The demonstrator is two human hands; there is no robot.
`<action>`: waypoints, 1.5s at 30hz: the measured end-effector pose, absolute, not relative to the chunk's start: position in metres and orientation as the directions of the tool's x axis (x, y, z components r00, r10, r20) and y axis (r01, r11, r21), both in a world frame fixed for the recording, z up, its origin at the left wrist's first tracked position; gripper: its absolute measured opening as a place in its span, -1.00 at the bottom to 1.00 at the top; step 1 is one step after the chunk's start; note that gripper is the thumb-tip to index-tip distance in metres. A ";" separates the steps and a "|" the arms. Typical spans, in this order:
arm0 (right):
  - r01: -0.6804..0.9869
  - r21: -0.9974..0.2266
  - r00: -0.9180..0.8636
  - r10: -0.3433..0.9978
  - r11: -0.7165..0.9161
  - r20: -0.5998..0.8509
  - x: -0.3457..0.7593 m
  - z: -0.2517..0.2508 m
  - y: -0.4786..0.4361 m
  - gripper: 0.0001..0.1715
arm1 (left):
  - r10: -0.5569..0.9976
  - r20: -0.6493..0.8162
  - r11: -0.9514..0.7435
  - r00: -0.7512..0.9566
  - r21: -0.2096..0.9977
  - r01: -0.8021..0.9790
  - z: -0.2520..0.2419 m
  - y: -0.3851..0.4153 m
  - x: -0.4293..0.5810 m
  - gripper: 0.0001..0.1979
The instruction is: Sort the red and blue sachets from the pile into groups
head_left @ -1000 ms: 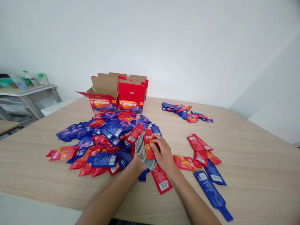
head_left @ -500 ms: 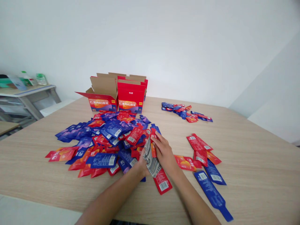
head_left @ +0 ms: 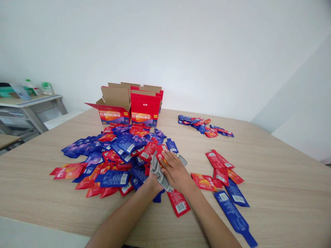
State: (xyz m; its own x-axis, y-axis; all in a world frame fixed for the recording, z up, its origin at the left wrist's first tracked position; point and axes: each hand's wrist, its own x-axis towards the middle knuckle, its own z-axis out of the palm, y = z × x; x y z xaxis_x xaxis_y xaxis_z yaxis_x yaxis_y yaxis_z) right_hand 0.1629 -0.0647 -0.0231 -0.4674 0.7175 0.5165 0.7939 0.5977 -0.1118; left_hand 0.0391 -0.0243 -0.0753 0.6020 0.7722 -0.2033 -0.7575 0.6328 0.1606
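My left hand (head_left: 154,182) is closed around a grey-and-white striped cloth (head_left: 163,179), with most of its fingers hidden beneath it. A red sachet (head_left: 160,151) lies on the cloth between my hands. Over it is my right hand (head_left: 176,169), its fingers pressing the sachet into the cloth; a striped end of the cloth shows beyond the knuckles. Just below my hands, a red sachet with a barcode (head_left: 178,203) rests on the table. To the left is a large heap of red and blue sachets (head_left: 113,179).
Open red cardboard boxes (head_left: 145,109) stand behind the heap. Loose red and blue sachets (head_left: 234,213) lie on the wooden table (head_left: 279,193) to the right, with a smaller pile (head_left: 198,123) farther back. A side desk (head_left: 31,100) holding bottles is at far left.
Both hands have shifted slightly left with the cloth and red sachet. My right hand now lies flatter across the sachet, and a cloth end has come into sight on its far side.
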 end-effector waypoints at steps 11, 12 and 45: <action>0.750 -0.099 -0.539 0.691 0.654 0.481 0.168 -0.020 -0.068 -0.15 | 0.820 -0.171 0.572 0.546 0.222 -0.790 -0.048 -0.019 0.023 -0.39; 0.757 -0.101 -0.527 0.694 0.646 0.490 0.168 -0.021 -0.067 -0.07 | 0.810 -0.159 0.586 0.564 0.227 -0.778 -0.048 -0.018 0.022 -0.38; 0.714 -0.283 -0.348 0.675 0.641 0.651 0.172 -0.032 -0.062 -0.06 | 0.710 -0.120 0.700 0.694 0.229 -0.676 -0.031 -0.024 0.023 -0.68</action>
